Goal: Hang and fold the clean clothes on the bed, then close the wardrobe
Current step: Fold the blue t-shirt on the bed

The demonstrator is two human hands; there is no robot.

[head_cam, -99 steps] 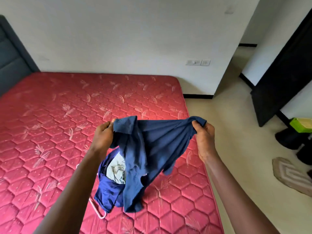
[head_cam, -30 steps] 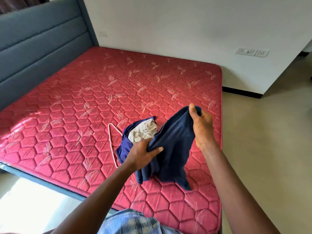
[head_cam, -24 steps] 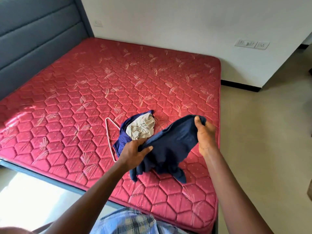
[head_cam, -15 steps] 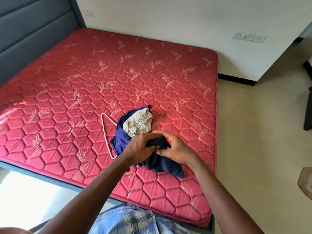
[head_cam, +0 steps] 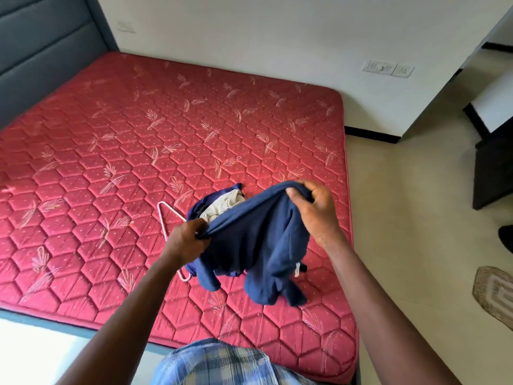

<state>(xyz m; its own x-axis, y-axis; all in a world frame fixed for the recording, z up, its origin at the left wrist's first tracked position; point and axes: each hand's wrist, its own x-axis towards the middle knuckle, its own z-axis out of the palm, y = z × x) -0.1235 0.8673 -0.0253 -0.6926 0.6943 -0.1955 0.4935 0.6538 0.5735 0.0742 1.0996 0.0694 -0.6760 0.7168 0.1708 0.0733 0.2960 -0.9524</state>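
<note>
Currently the folding step is in hand, judging from the grip: one garment is held up by an edge between both hands, and nothing is folded or hung yet. At far left stands the grey headboard (head_cam: 41, 59); the red quilted mattress (head_cam: 125, 151) fills the centre. A white wire hanger (head_cam: 161, 218) lies flat on the mattress, partly under the pile and just beyond the left hand (head_cam: 186, 241). The left forearm rises from the lower left; the hand sits low, knuckles toward the camera, fingers clenched round a gathered corner of the navy garment (head_cam: 258, 245). Beyond that hand, a second blue garment (head_cam: 198, 208) with a beige cloth (head_cam: 224, 204) on top rests crumpled on the mattress. The navy garment spans the two hands near the right edge of the bed — upper edge taut, lower ends hanging toward the mattress; contact cannot be confirmed. The right hand (head_cam: 316, 215) is held higher than the left, wrist bent, fingers curled over a bunch of fabric with the thumb pressed against it. The next move calls for locating matching seams or shoulders, so the cloth can be spread flat for folding — or threaded onto the hanger, which lies within reach. A dark cabinet (head_cam: 492, 173) stands at the right edge of view; whether it is the wardrobe cannot be told. A rug (head_cam: 494, 297) lies on the floor nearer the camera.
</note>
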